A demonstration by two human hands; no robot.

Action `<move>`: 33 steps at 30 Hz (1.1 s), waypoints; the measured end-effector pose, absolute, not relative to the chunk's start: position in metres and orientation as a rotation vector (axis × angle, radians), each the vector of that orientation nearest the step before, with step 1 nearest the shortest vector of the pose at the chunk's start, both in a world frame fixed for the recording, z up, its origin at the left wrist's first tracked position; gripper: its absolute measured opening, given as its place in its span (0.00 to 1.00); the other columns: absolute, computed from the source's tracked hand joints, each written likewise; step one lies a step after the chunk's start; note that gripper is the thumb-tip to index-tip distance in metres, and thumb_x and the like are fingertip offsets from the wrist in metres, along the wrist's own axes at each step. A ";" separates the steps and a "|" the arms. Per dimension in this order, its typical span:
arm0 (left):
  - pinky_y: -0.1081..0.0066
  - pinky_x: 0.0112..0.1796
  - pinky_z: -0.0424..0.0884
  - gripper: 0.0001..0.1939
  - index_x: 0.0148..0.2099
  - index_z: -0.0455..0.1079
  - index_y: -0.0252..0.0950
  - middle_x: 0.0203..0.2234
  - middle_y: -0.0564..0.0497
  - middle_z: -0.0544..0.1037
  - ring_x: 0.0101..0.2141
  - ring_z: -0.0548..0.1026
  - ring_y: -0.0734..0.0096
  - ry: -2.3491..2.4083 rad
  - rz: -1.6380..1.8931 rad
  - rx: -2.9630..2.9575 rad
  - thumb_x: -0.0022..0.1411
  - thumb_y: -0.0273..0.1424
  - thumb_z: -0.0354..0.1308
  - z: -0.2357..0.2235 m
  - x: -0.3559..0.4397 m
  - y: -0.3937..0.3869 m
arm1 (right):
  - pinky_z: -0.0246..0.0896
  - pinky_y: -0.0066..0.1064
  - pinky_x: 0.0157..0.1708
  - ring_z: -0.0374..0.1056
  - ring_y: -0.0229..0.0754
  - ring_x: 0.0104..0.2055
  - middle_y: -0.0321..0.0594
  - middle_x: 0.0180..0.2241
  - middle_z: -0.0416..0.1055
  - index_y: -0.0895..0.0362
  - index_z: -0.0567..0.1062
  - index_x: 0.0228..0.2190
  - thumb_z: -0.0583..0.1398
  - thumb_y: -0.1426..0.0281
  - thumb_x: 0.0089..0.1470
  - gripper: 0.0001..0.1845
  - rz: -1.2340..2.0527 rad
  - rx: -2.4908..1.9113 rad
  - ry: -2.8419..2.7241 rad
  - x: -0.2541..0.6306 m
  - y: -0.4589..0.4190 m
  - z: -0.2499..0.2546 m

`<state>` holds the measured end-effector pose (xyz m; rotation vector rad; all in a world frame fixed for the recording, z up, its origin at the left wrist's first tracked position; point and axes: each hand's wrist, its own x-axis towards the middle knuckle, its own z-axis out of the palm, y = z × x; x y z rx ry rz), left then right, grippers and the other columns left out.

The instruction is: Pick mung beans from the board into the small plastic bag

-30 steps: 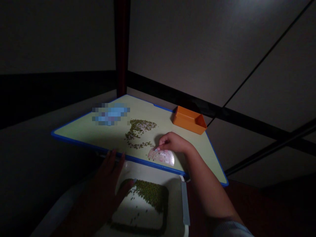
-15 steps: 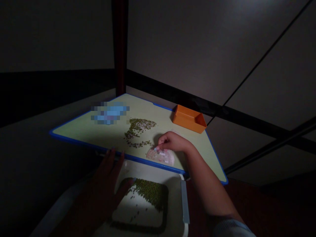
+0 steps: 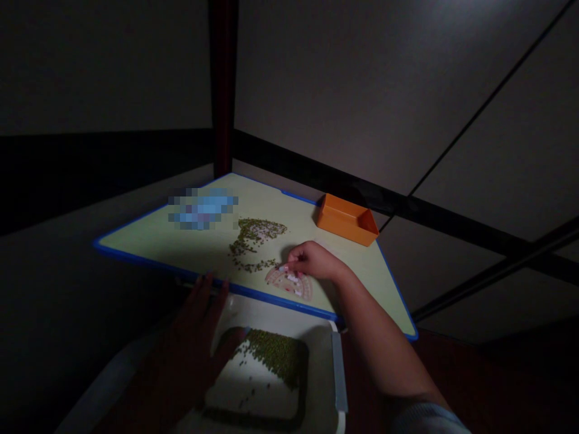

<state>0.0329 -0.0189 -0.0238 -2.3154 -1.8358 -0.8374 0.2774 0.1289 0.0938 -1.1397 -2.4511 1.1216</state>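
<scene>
A clear semicircular protractor (image 3: 287,288) lies near the front edge of the pale, blue-rimmed board (image 3: 371,289). My right hand (image 3: 314,259) pinches its curved upper edge between thumb and fingers. Just to the left of the protractor, small green beans (image 3: 260,230) are scattered on the board in a loose patch with a thin trailing line. In shadow, my left hand (image 3: 201,328) is open over the white bin (image 3: 322,367), fingers spread, with its fingertips at the board's front edge. More green beans (image 3: 277,352) are heaped inside that bin.
An orange open box (image 3: 346,220) sits at the board's back right. At the back left lies a pixelated light-blue item (image 3: 204,209) that I cannot make out. Dark wall panels (image 3: 384,120) stand behind the board, and the light is dim.
The protractor has shifted slightly left and up, and it lies flatter, so its markings show more clearly. My right hand has moved little, and my left hand stays in place.
</scene>
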 end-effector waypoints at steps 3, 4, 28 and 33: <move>0.47 0.60 0.60 0.40 0.70 0.42 0.38 0.71 0.40 0.38 0.68 0.45 0.46 -1.871 -0.828 -2.329 0.62 0.51 0.47 -0.021 0.033 -0.020 | 0.53 0.25 0.27 0.59 0.31 0.22 0.30 0.18 0.66 0.60 0.72 0.21 0.62 0.69 0.53 0.11 1.193 -1.051 -2.491 0.275 0.127 0.094; 0.47 0.60 0.60 0.40 0.70 0.42 0.39 0.71 0.40 0.38 0.68 0.44 0.46 -1.885 -0.824 -2.334 0.62 0.51 0.47 -0.021 0.034 -0.020 | 0.53 0.25 0.27 0.58 0.31 0.22 0.30 0.18 0.66 0.60 0.72 0.21 0.63 0.69 0.52 0.11 1.216 -1.024 -2.502 0.275 0.127 0.094; 0.46 0.59 0.60 0.41 0.71 0.39 0.43 0.71 0.42 0.38 0.68 0.46 0.46 -1.862 -0.826 -2.314 0.62 0.51 0.47 -0.027 0.031 -0.017 | 0.56 0.24 0.22 0.63 0.32 0.18 0.32 0.15 0.70 0.60 0.72 0.18 0.64 0.67 0.47 0.12 1.393 -1.170 -2.312 0.283 0.127 0.103; 0.47 0.59 0.61 0.42 0.71 0.35 0.44 0.71 0.42 0.37 0.68 0.46 0.46 -1.838 -0.840 -2.284 0.62 0.51 0.48 -0.030 0.031 -0.017 | 0.56 0.23 0.22 0.64 0.31 0.17 0.30 0.13 0.68 0.59 0.71 0.18 0.62 0.72 0.48 0.10 1.297 -1.295 -2.301 0.279 0.127 0.101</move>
